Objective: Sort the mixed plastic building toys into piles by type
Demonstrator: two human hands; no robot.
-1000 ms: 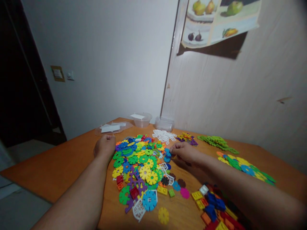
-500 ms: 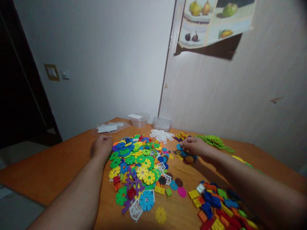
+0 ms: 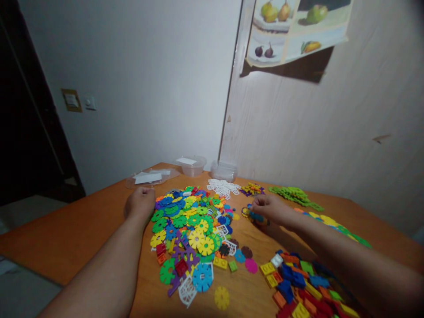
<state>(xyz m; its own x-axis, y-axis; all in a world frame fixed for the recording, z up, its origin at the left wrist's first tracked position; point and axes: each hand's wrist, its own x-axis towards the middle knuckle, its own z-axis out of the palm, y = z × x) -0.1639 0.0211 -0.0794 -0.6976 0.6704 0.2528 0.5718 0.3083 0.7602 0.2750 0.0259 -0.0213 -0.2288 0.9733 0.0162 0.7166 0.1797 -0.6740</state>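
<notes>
Here the big mixed pile of flat toothed discs [image 3: 190, 221] lies in the middle of the orange table [image 3: 82, 225], and everything else sits around it. The left hand [image 3: 141, 203] rests on the table at the pile's left edge, curled into a loose fist, touching or nearly touching the outermost green and blue discs; whether it holds anything I cannot tell. The right hand [image 3: 270, 207] is to the right of the pile, palm down, its fingertips pinched together over a small cluster of blue and dark discs [image 3: 255, 216]; whether a disc is actually gripped I cannot tell.

Behind the pile lies a group of white lattice pieces [image 3: 223, 187], and just right of those a small yellow and purple heap [image 3: 251, 190]. Farther right of the pile is a row of green pieces [image 3: 294, 196]. In front of the pile and to its right sits a heap of rectangular bricks [image 3: 298, 282]. Behind the pile, near the wall, stand clear plastic tubs [image 3: 194, 165] and flat lids [image 3: 149, 177].
</notes>
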